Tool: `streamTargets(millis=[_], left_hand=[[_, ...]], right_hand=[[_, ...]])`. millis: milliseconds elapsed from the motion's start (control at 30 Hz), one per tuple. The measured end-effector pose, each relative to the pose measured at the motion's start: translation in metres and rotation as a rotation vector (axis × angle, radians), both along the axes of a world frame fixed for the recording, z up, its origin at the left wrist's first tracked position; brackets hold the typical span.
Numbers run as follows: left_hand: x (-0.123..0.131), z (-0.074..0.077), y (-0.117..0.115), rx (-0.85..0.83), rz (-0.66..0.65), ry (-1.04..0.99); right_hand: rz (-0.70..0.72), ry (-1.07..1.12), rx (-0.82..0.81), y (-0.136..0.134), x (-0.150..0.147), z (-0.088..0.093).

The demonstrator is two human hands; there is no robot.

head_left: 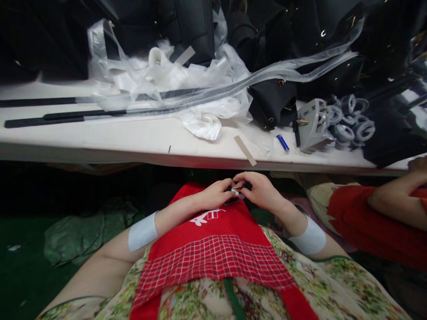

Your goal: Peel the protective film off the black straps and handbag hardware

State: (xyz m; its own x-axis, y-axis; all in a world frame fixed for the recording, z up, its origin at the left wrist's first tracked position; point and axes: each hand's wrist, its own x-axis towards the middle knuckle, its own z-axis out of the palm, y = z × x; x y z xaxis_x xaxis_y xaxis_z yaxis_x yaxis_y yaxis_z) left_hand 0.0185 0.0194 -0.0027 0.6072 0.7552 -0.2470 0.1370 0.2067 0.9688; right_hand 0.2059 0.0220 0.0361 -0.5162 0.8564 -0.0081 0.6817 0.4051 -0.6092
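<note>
My left hand (218,194) and my right hand (256,189) meet over my lap, just below the table's front edge. Fingertips of both are pinched round a small white piece (235,192), too small and too covered to name. Under the hands is the red apron (213,231) with its checked band. On the table just ahead lie a flat beige strip (245,150) and a short blue object (283,142). A small black bag (275,101) with gold-coloured fittings stands behind them.
Along the white table (133,142) lie black straps (43,122) partly in clear plastic sleeves, and crumpled white wrapping (200,75). A grey tape dispenser (310,126) stands beside rolled clear coils (347,129). Black bags fill the back. At right sits another person (376,218) in red.
</note>
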Motion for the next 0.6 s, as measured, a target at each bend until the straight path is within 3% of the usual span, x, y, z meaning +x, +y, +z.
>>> streamTargets(millis=[167, 267, 400, 500, 600], left_hand=[[0.009, -0.007, -0.006, -0.362, 0.155, -0.118], [0.012, -0.013, -0.007, -0.521, 0.276, -0.209], [0.01, -0.017, -0.003, -0.52, 0.445, -0.307], [0.008, -0.018, 0.0, -0.533, 0.451, -0.305], [0.008, -0.021, 0.0, -0.496, 0.422, -0.258]], right_hand=[[0.074, -0.088, 0.267, -0.014, -0.003, -0.004], [0.088, -0.077, 0.303, -0.022, -0.002, -0.01], [0.103, -0.006, 0.284, -0.025, -0.002, -0.015], [0.1, 0.058, 0.252, -0.027, -0.002, -0.013], [-0.077, 0.175, 0.134, -0.028, -0.003, -0.009]])
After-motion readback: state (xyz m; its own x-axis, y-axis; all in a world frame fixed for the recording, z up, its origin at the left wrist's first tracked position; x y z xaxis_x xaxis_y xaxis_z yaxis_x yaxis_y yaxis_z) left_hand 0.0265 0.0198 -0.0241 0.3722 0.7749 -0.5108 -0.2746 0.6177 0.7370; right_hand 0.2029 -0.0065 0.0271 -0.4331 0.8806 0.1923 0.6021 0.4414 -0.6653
